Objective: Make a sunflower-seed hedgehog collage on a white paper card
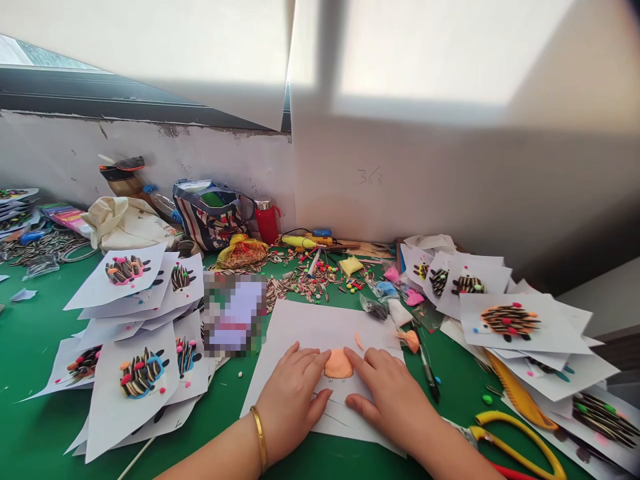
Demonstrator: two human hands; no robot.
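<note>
The clay [339,364], a flat orange piece with a rounded top, lies on the paper [295,327], between the two hands; small drawn marks show just below its lower edge. The left hand [293,383] rests on the paper with its fingers extended and slightly parted, the index fingertip at the clay's left edge. The right hand [387,393] mirrors it, index fingertip at the right edge, thumb set apart below. Neither hand is closed around anything; how firmly the fingertips press, I cannot tell. A gold bangle [259,437] is on the left wrist.

A thin orange strip [359,341] lies just above the right index finger. An orange lump [411,340] sits at the paper's right edge, near the top of a dark pen [427,370]. Yellow-handled scissors [520,433] lie beside the right forearm.

Piles of cards with seed-covered figures stand at both sides: the left pile [133,423] and the right pile [560,327]. Beyond the paper, loose seeds [280,290] are scattered over the green table [225,400]. A striped bag [210,217] and a red flask [267,223] stand by the wall [340,207].
</note>
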